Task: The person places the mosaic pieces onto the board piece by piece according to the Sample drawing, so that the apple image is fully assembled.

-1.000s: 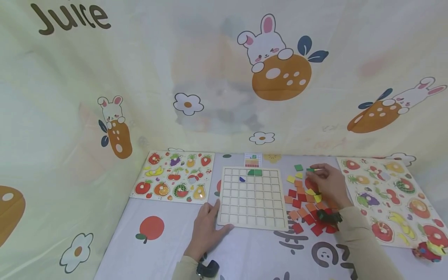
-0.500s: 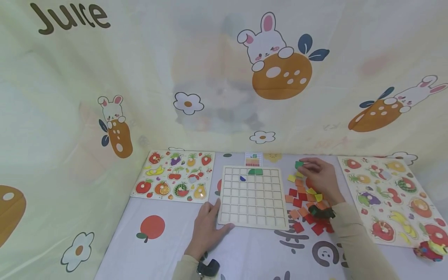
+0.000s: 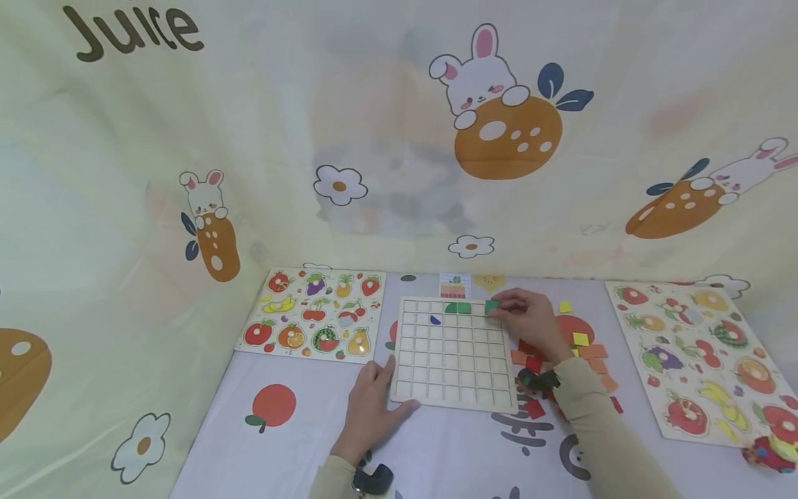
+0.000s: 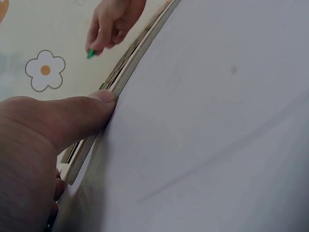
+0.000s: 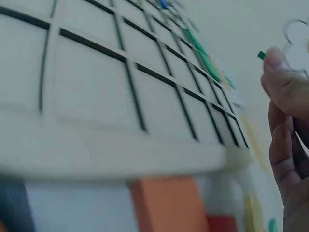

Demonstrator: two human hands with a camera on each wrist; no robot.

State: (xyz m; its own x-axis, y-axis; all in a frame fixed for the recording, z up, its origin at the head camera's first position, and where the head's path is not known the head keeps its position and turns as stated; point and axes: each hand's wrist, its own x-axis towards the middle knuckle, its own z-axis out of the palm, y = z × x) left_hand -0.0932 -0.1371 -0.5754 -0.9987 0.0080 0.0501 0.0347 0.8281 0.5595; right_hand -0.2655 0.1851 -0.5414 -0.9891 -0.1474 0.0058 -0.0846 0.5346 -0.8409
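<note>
A pale grid board [image 3: 449, 353] lies on the table, with several green tiles [image 3: 458, 308] in its far row and a blue rounded piece [image 3: 434, 319] in the row below. My right hand [image 3: 530, 319] pinches a green square tile [image 3: 491, 305] over the board's far right corner; its green edge [image 5: 261, 55] pokes past the fingertips in the right wrist view. My left hand [image 3: 372, 409] rests against the board's near left corner, its thumb [image 4: 91, 113] straight along the near edge and its fingers by the left side.
Loose orange, red and yellow tiles [image 3: 580, 339] lie right of the board, partly hidden by the right arm. Fruit puzzle boards stand left [image 3: 312, 315] and right [image 3: 692, 360]. A small pattern card [image 3: 454, 285] lies behind the grid. A colourful toy [image 3: 770, 453] sits far right.
My right hand has picked up a green square from beside the pile and carried it left to the board's far right corner. My left hand has stayed in place.
</note>
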